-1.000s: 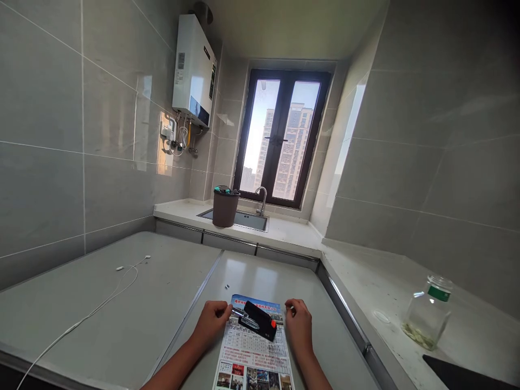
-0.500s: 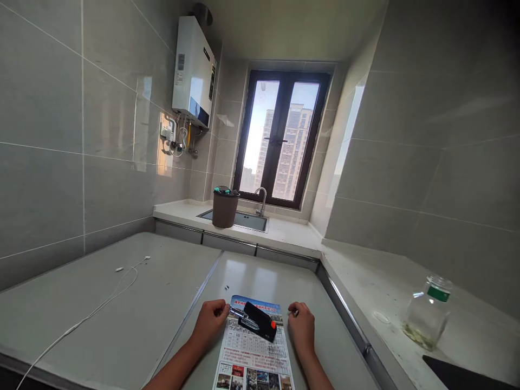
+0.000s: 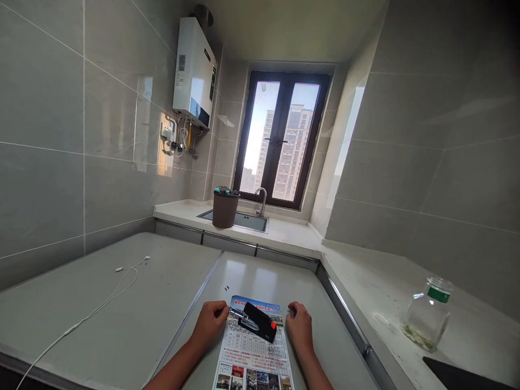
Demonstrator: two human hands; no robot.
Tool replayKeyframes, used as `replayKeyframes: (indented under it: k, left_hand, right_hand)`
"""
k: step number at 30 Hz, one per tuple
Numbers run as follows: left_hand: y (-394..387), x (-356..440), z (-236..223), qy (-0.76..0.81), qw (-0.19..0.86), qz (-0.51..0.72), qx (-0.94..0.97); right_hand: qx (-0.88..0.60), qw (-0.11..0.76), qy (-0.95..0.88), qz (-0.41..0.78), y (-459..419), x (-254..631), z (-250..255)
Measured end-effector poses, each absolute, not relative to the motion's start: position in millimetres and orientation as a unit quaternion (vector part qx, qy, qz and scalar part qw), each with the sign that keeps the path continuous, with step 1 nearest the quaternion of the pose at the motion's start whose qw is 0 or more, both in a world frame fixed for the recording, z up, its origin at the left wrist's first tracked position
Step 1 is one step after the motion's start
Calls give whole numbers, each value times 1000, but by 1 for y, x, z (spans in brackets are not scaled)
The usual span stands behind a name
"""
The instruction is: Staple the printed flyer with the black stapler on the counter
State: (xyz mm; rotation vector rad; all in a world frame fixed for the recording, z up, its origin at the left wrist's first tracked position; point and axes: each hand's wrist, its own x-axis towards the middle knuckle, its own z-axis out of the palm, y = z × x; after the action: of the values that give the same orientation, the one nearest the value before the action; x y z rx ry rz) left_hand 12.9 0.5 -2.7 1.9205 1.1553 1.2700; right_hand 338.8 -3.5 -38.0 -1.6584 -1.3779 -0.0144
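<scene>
A black stapler with a red patch at its right end lies on a printed flyer. Its silvery metal part sticks out at the left. My left hand pinches the tip of that metal part between thumb and fingers. On the other side, beside the flyer's right edge, my right hand is closed in a pinch, apart from the stapler. A small pale glint shows at its fingertips, too small to name. Beyond the flyer lies a tiny metallic bit on the table.
The grey-white table has a seam, with a white cable on its left half. A brown bin stands by the sink. On the right counter stands a glass jar with pale contents.
My right hand has shifted slightly left, closer to the flyer and stapler. My left hand and the stapler have stayed in place.
</scene>
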Motion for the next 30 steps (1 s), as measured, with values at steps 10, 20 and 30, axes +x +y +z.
replayKeyframes:
  k: [10, 20, 30]
  left_hand:
    - [0, 13, 2, 457, 262, 483, 700]
    - [2, 8, 3, 508, 240, 506, 655]
    - [20, 5, -11, 579, 230, 431, 653]
  right_hand:
    - [-704, 453, -546, 9, -5, 337, -37]
    - [-726, 438, -530, 5, -6, 340, -37]
    - [-730, 437, -525, 9, -4, 341, -41]
